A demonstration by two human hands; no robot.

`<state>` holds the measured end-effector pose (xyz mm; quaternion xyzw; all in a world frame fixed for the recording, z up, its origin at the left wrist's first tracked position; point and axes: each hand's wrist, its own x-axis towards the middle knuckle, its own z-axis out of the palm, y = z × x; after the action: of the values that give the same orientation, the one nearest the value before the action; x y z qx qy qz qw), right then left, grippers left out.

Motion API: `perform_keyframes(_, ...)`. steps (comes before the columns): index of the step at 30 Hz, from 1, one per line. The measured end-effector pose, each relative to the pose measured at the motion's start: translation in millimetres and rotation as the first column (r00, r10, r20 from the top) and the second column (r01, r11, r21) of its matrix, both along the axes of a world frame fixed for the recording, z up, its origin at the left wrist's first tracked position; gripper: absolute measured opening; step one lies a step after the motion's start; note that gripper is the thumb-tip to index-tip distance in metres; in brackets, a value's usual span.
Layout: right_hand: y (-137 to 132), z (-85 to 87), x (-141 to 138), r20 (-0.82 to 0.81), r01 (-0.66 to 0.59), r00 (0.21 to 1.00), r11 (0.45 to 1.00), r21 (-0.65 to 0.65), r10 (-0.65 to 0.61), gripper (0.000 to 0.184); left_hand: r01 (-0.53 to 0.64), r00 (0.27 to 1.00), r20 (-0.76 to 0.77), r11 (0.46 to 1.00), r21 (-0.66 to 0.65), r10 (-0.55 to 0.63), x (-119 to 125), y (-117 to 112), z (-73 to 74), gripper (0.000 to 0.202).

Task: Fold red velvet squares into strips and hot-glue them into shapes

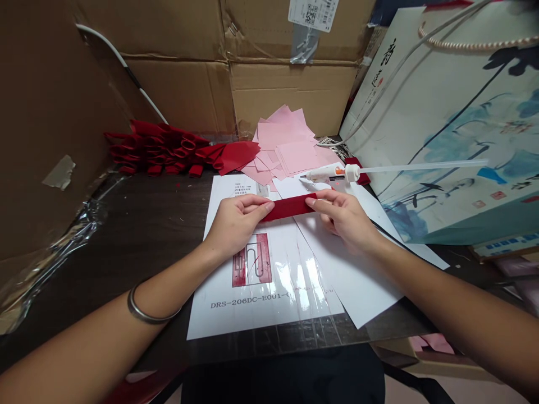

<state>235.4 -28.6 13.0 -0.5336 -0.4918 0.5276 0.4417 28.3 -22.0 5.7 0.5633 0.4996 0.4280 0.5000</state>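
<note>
A narrow strip of red paper [290, 207] lies across white printed sheets [261, 292] taped to the dark table [138, 235]. My left hand [236, 221] pinches the strip's left end, fingers curled over it. My right hand [343, 216] holds the right end with thumb and fingertips. A white hot glue gun [337, 173] with a long clear glue stick lies just behind the strip, a little beyond my right hand.
A pile of folded red paper pieces [160, 148] sits at the back left, loose pink squares [286, 148] at the back centre. Cardboard boxes [273, 67] wall the back and left. A large painted gift bag [455, 123] leans on the right.
</note>
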Motion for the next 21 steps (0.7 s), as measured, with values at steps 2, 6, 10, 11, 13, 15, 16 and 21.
perform_keyframes(2, -0.6, 0.7, -1.0, -0.01, -0.022, 1.0, 1.0, 0.003, 0.023, 0.019, 0.021, 1.0, 0.015, 1.0, -0.001, -0.021, -0.2, -0.7, -0.1, 0.015)
perform_keyframes(6, -0.3, 0.6, -2.2, -0.021, -0.019, 1.0, 1.0, 0.013, 0.02, 0.021, 0.035, 0.999, 0.027, 0.999, 0.017, -0.035, -1.2, -1.1, 0.2, 0.018)
perform_keyframes(10, 0.1, -0.5, -1.9, -0.007, -0.025, 1.0, 1.0, -0.011, 0.025, 0.02, 0.006, 1.0, 0.009, 1.0, 0.021, -0.006, -1.1, -0.1, 1.7, 0.016)
perform_keyframes(11, -0.1, -0.7, -1.7, -0.009, -0.027, 1.0, 1.0, -0.015, 0.027, 0.019, -0.004, 1.0, 0.002, 1.0, 0.023, 0.004, -0.9, 0.0, 2.1, 0.015)
perform_keyframes(13, -0.6, -0.8, -1.4, -0.015, -0.027, 1.0, 0.999, -0.016, 0.027, 0.018, -0.023, 1.0, -0.011, 0.999, 0.025, 0.023, -0.5, 0.0, 2.8, 0.014)
perform_keyframes(15, -1.0, -1.1, -0.8, -0.022, -0.026, 0.999, 1.0, -0.009, 0.026, 0.018, -0.032, 0.999, -0.016, 0.999, 0.026, 0.033, -0.5, -0.5, 3.1, 0.013)
perform_keyframes(16, -1.0, -1.6, -0.3, -0.021, -0.027, 0.999, 1.0, -0.003, 0.027, 0.019, -0.032, 0.999, -0.017, 0.999, 0.029, 0.033, -0.5, -0.9, 3.1, 0.013)
perform_keyframes(21, 0.9, -7.5, 3.1, 0.12, -0.056, 0.992, 0.997, 0.058, 0.048, 0.02, 0.025, 0.998, -0.054, 0.998, 0.055, -0.022, -0.8, -2.6, 2.1, 0.018)
